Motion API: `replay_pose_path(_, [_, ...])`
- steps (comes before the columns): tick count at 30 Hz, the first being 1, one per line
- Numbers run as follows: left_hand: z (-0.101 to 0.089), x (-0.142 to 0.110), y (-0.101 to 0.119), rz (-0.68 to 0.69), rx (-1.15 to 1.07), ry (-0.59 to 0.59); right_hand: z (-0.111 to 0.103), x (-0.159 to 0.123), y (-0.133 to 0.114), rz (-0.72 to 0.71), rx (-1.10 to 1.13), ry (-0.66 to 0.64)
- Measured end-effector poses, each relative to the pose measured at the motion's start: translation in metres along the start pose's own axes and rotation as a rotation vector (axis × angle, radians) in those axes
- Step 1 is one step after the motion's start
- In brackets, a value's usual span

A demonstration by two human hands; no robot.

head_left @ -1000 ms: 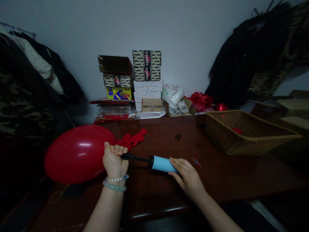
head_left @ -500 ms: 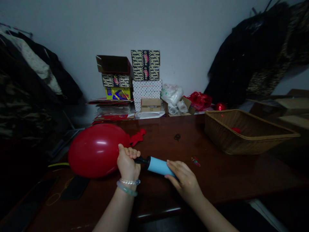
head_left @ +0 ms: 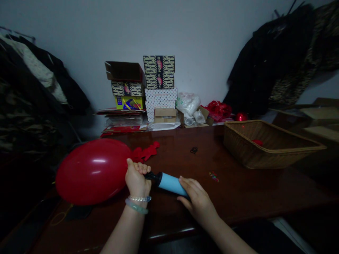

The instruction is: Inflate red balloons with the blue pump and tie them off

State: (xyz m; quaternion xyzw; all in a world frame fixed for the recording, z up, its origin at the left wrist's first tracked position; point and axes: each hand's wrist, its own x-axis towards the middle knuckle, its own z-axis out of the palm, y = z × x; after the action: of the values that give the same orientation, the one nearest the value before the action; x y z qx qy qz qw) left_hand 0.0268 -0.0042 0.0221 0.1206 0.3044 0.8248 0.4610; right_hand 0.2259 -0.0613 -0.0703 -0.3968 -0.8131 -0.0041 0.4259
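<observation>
A large red balloon, inflated and oval, bulges to the left of my hands. My left hand is closed where the balloon's neck meets the black nozzle end of a blue hand pump; the neck itself is hidden by my fingers. Wrapped round the far end of the pump's blue barrel is my right hand. Behind the balloon, several limp red balloons lie on the dark wooden table.
A wicker basket with something red inside stands at the right. Black bands and small coloured bands lie on the tabletop. Stacked boxes and plastic bags line the wall. A dark phone-like object sits beneath the balloon.
The balloon has grown larger and extends further left and down, uncovering more of the limp red balloons. Both hands and the pump have shifted slightly left.
</observation>
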Motion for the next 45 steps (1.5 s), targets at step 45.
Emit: replay_pose_path(45, [0.006, -0.022, -0.031, 0.019, 0.324, -0.225, -0.119, -0.033, 0.163, 0.334, -0.486, 0.224])
